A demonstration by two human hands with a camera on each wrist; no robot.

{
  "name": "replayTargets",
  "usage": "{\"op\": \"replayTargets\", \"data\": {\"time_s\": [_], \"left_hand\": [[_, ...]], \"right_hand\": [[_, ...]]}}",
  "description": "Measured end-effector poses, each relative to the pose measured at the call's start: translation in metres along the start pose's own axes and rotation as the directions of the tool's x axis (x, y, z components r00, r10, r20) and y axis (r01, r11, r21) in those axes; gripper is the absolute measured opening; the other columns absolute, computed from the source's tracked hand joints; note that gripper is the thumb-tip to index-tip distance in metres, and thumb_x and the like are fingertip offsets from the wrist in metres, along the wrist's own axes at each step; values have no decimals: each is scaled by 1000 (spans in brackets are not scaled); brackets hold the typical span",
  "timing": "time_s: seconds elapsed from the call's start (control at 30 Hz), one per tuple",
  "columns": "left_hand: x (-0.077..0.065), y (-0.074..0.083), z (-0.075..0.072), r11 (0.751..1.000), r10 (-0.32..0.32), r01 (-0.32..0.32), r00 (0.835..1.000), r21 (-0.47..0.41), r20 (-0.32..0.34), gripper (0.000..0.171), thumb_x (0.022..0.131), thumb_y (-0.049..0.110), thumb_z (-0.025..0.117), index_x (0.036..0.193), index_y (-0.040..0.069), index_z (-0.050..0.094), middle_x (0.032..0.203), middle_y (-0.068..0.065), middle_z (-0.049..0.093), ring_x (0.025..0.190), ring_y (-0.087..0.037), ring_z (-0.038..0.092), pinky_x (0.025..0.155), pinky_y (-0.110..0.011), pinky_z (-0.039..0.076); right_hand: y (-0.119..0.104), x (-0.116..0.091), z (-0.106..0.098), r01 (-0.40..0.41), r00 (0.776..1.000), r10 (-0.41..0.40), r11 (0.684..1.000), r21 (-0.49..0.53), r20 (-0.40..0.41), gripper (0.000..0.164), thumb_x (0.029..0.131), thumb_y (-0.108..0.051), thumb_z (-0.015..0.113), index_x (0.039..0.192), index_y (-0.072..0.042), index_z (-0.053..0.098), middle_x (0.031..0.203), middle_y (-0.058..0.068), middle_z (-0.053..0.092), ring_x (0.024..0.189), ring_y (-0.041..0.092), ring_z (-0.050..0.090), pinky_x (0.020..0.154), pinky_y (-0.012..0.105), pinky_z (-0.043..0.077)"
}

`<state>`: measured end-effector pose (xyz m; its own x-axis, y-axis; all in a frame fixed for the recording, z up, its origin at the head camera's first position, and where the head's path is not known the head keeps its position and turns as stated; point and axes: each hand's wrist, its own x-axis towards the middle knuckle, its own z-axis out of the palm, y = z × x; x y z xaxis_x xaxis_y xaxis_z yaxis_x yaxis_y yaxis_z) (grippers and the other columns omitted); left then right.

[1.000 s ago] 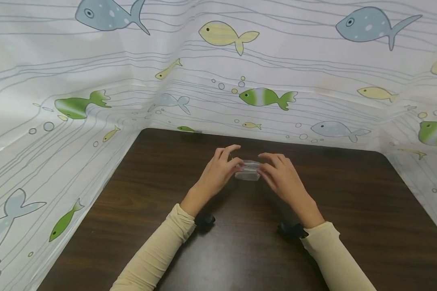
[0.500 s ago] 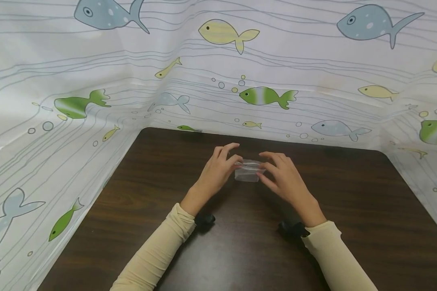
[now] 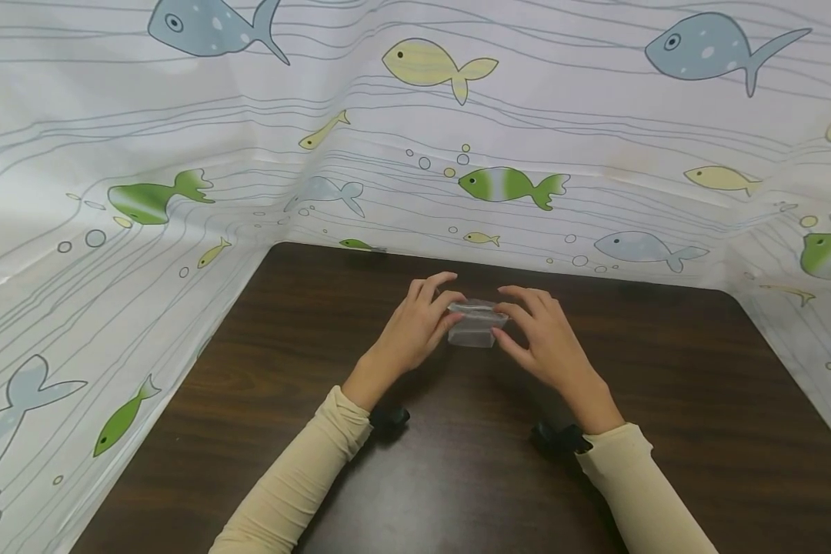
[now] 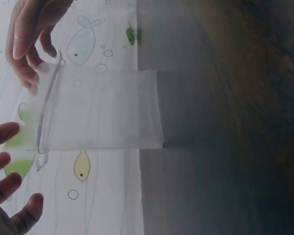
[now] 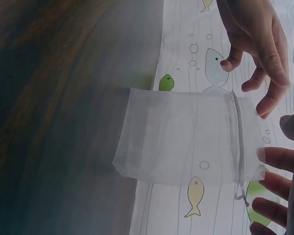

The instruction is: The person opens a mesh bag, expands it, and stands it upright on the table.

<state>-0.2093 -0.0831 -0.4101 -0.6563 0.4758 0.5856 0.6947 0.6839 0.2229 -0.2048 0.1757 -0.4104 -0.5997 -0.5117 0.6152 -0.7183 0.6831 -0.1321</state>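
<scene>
A sheer white drawstring pouch (image 3: 472, 335) stands upright between both hands, its mouth at the top. A thin cord (image 5: 238, 142) runs across just below the mouth, with a small loose end at each side. My left hand (image 3: 410, 327) pinches the left side of the mouth, thumb in front and other fingers spread. On the right side, my right hand (image 3: 545, 338) holds the mouth edge between thumb and fingertips. In the right wrist view, two right fingertips (image 5: 262, 172) lie at the pouch's top edge. Nothing shows through the thin cloth except the backdrop.
The dark wood table (image 3: 415, 477) extends around the pouch. A white sheet printed with fish (image 3: 415, 127) stands along its back and sides. Black wrist cameras (image 3: 391, 422) sit below both wrists, beside cream sleeves (image 3: 298, 469).
The left thumb has come down in front of the pouch and the right hand has shifted slightly right. More of the pouch shows between the hands, its mouth spread a little wider.
</scene>
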Motion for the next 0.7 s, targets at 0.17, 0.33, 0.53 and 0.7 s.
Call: {"op": "replayTargets", "data": {"time_s": [0.17, 0.33, 0.53, 0.7], "left_hand": [[-1, -1, 4, 1000, -1, 0, 1000, 30, 16, 25, 105, 27, 64, 125, 14, 69, 150, -12, 51, 122, -33, 52, 97, -42, 54], [-1, 0, 7, 998, 22, -23, 1000, 61, 20, 17, 101, 24, 69, 116, 18, 73, 147, -9, 55, 122, -31, 53, 97, -40, 54], [0, 2, 4, 994, 96, -94, 995, 47, -27, 8, 99, 22, 70, 104, 20, 75, 142, -4, 59, 122, -27, 54, 92, -35, 56], [1, 2, 2, 993, 110, -108, 993, 50, -47, 5, 96, 20, 73, 101, 20, 74, 141, -5, 60, 120, -27, 54, 91, -35, 56]], "right_hand": [[1, -2, 3, 5, 1000, -5, 1000, -15, -2, 21, 92, -22, 78, 107, -9, 74, 136, 14, 63, 124, 39, 55, 102, 61, 43], [0, -1, 3, 58, 998, -58, 998, -33, -2, 14, 87, -17, 85, 96, -9, 77, 127, 14, 68, 117, 39, 58, 99, 62, 45], [-9, 1, -5, 28, 979, -28, 1000, 4, 204, 34, 100, -35, 69, 124, -12, 74, 130, 9, 68, 123, 33, 55, 106, 59, 36], [-15, 1, -4, -63, 966, 77, 996, -63, 248, 45, 105, -37, 59, 141, -11, 63, 133, 10, 68, 125, 32, 55, 108, 58, 34]]}}
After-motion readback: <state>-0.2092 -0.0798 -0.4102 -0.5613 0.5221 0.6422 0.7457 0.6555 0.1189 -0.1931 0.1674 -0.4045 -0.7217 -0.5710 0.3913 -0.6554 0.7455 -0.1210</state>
